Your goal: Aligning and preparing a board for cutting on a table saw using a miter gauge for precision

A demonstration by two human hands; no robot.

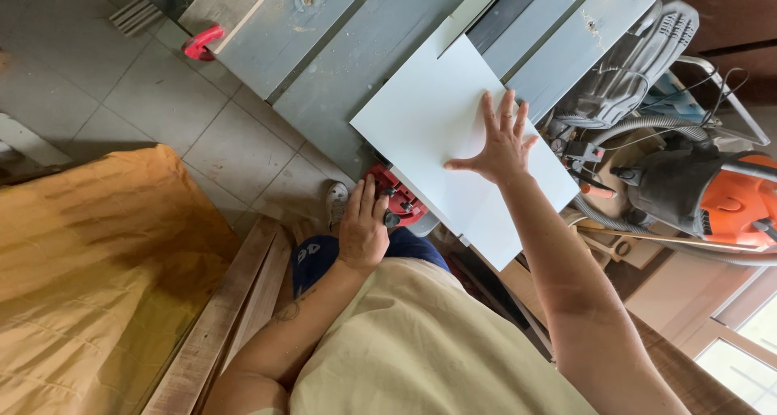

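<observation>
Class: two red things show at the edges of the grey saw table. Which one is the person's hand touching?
The red control panel at the table's near edge: the left hand rests its fingers on it. The red lever handle at the far corner is untouched.

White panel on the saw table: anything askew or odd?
The flat white rectangular panel overhangs the grey table saw top on the near side, held flat only by the right hand. The left hand rests on the red switch housing. Nothing spilled or damaged shows.

no packages, no labels, no signs, no screens in view
</observation>
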